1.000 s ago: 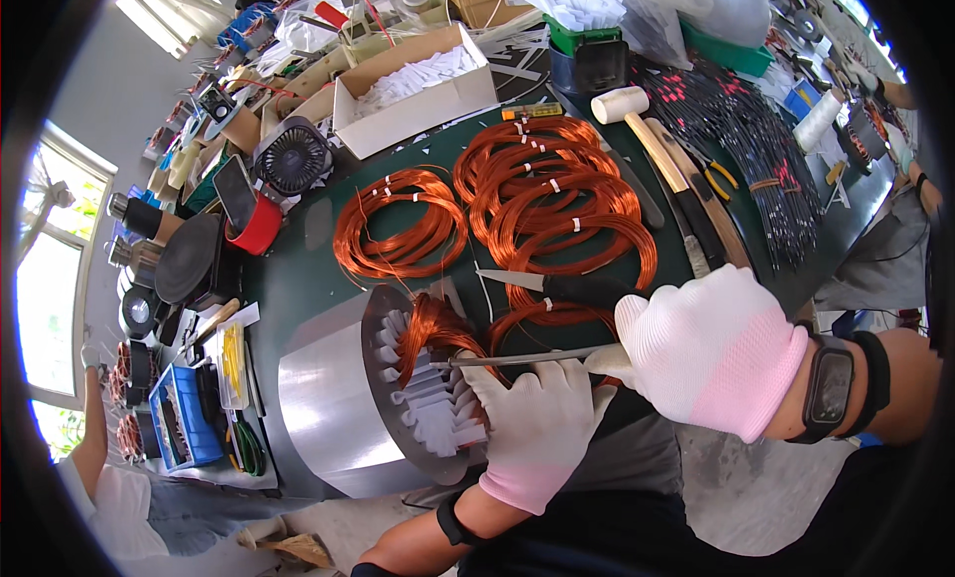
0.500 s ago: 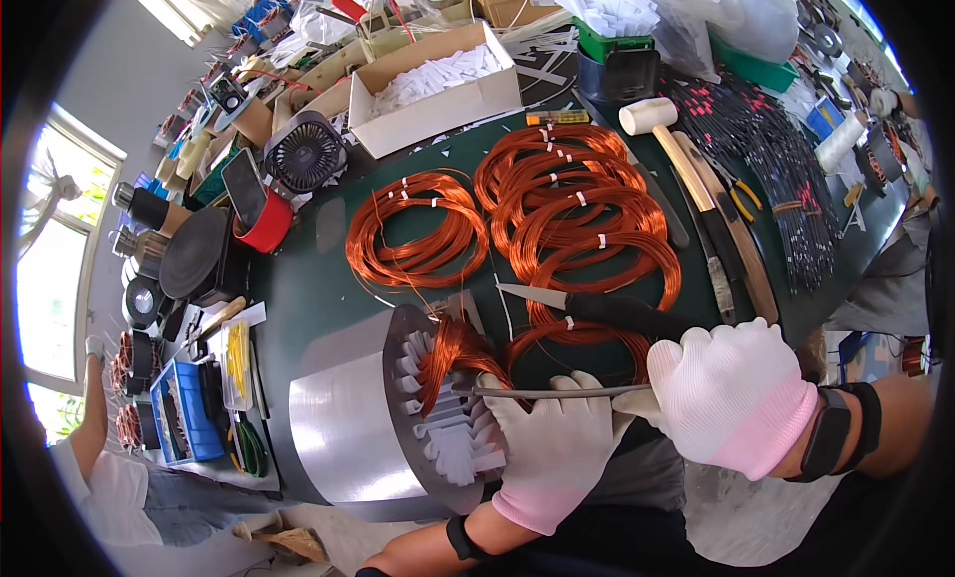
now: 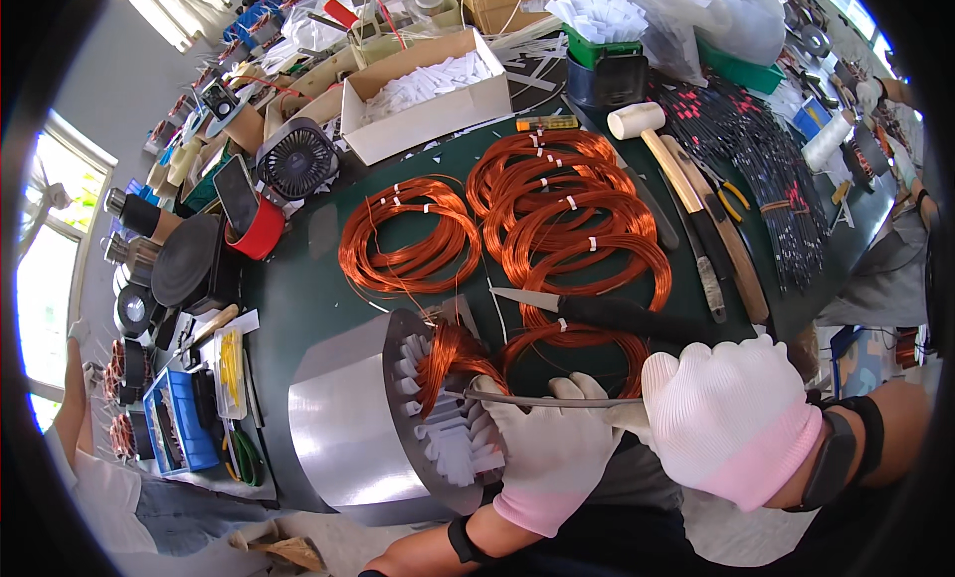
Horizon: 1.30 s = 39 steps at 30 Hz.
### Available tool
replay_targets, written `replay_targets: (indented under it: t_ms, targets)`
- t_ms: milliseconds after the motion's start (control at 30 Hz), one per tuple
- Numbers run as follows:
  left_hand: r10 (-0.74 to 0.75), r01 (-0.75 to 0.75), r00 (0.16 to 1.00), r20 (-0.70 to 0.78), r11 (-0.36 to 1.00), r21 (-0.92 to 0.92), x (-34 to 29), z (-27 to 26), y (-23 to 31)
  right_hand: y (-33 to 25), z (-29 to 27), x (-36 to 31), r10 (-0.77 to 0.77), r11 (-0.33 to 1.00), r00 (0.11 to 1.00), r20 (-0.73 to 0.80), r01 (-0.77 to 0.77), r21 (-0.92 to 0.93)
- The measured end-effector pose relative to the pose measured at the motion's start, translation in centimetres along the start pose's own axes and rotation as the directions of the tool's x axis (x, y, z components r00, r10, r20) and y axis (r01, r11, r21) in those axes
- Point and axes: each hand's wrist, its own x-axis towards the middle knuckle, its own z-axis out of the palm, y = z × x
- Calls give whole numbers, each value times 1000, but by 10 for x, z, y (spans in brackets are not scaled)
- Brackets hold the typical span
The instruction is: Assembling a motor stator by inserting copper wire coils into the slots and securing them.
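Observation:
A metal stator core (image 3: 343, 418) lies on its side, with white insulation pieces (image 3: 450, 453) in its slots and a bundle of copper wire (image 3: 453, 363) at its face. My gloved left hand (image 3: 552, 448) is beside that face, fingers bent around a thin grey strip (image 3: 572, 402). The strip's left end reaches the slots beneath the wire; I cannot make out how deep it sits. My gloved right hand (image 3: 726, 413) grips the strip's right end, fingers closed. Beyond it a knife with a black handle (image 3: 637, 320) lies across a copper coil.
Several copper wire coils (image 3: 572, 209) are spread over the green table (image 3: 298, 279). A mallet (image 3: 637, 121) and dark sleeved leads (image 3: 786, 219) are at the right. Behind stand a box of white slips (image 3: 428, 114) and a small fan (image 3: 298, 159). Another person's arm (image 3: 75, 378) shows at left.
My right hand has moved slightly down toward me, and the strip now bows downward between my hands. The whole view has shifted a little. The stator has stayed in place.

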Motion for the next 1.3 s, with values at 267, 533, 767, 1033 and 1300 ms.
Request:
replay_targets:
  t_ms: [267, 533, 767, 1033, 1300]
  targets:
    - [4, -17, 980, -197, 998, -66, -3, 12, -8, 11, 4, 17, 0, 969, 998, 55, -14, 248]
    - [52, -69, 985, -167, 993, -95, 3, 2, -6, 27, 8, 17, -151, 977, 988, -4, 150, 154]
    - [31, -46, 990, -136, 993, -106, -2, 11, -3, 37, 15, 18, -136, 949, 990, -28, 138, 284]
    - [52, -62, 992, -118, 995, -76, 1, 2, -3, 27, 8, 15, -59, 986, 995, 82, 45, 161]
    - [42, -48, 994, -100, 997, -55, -1, -1, -5, 23, 18, 15, -95, 988, 993, -66, 103, 117]
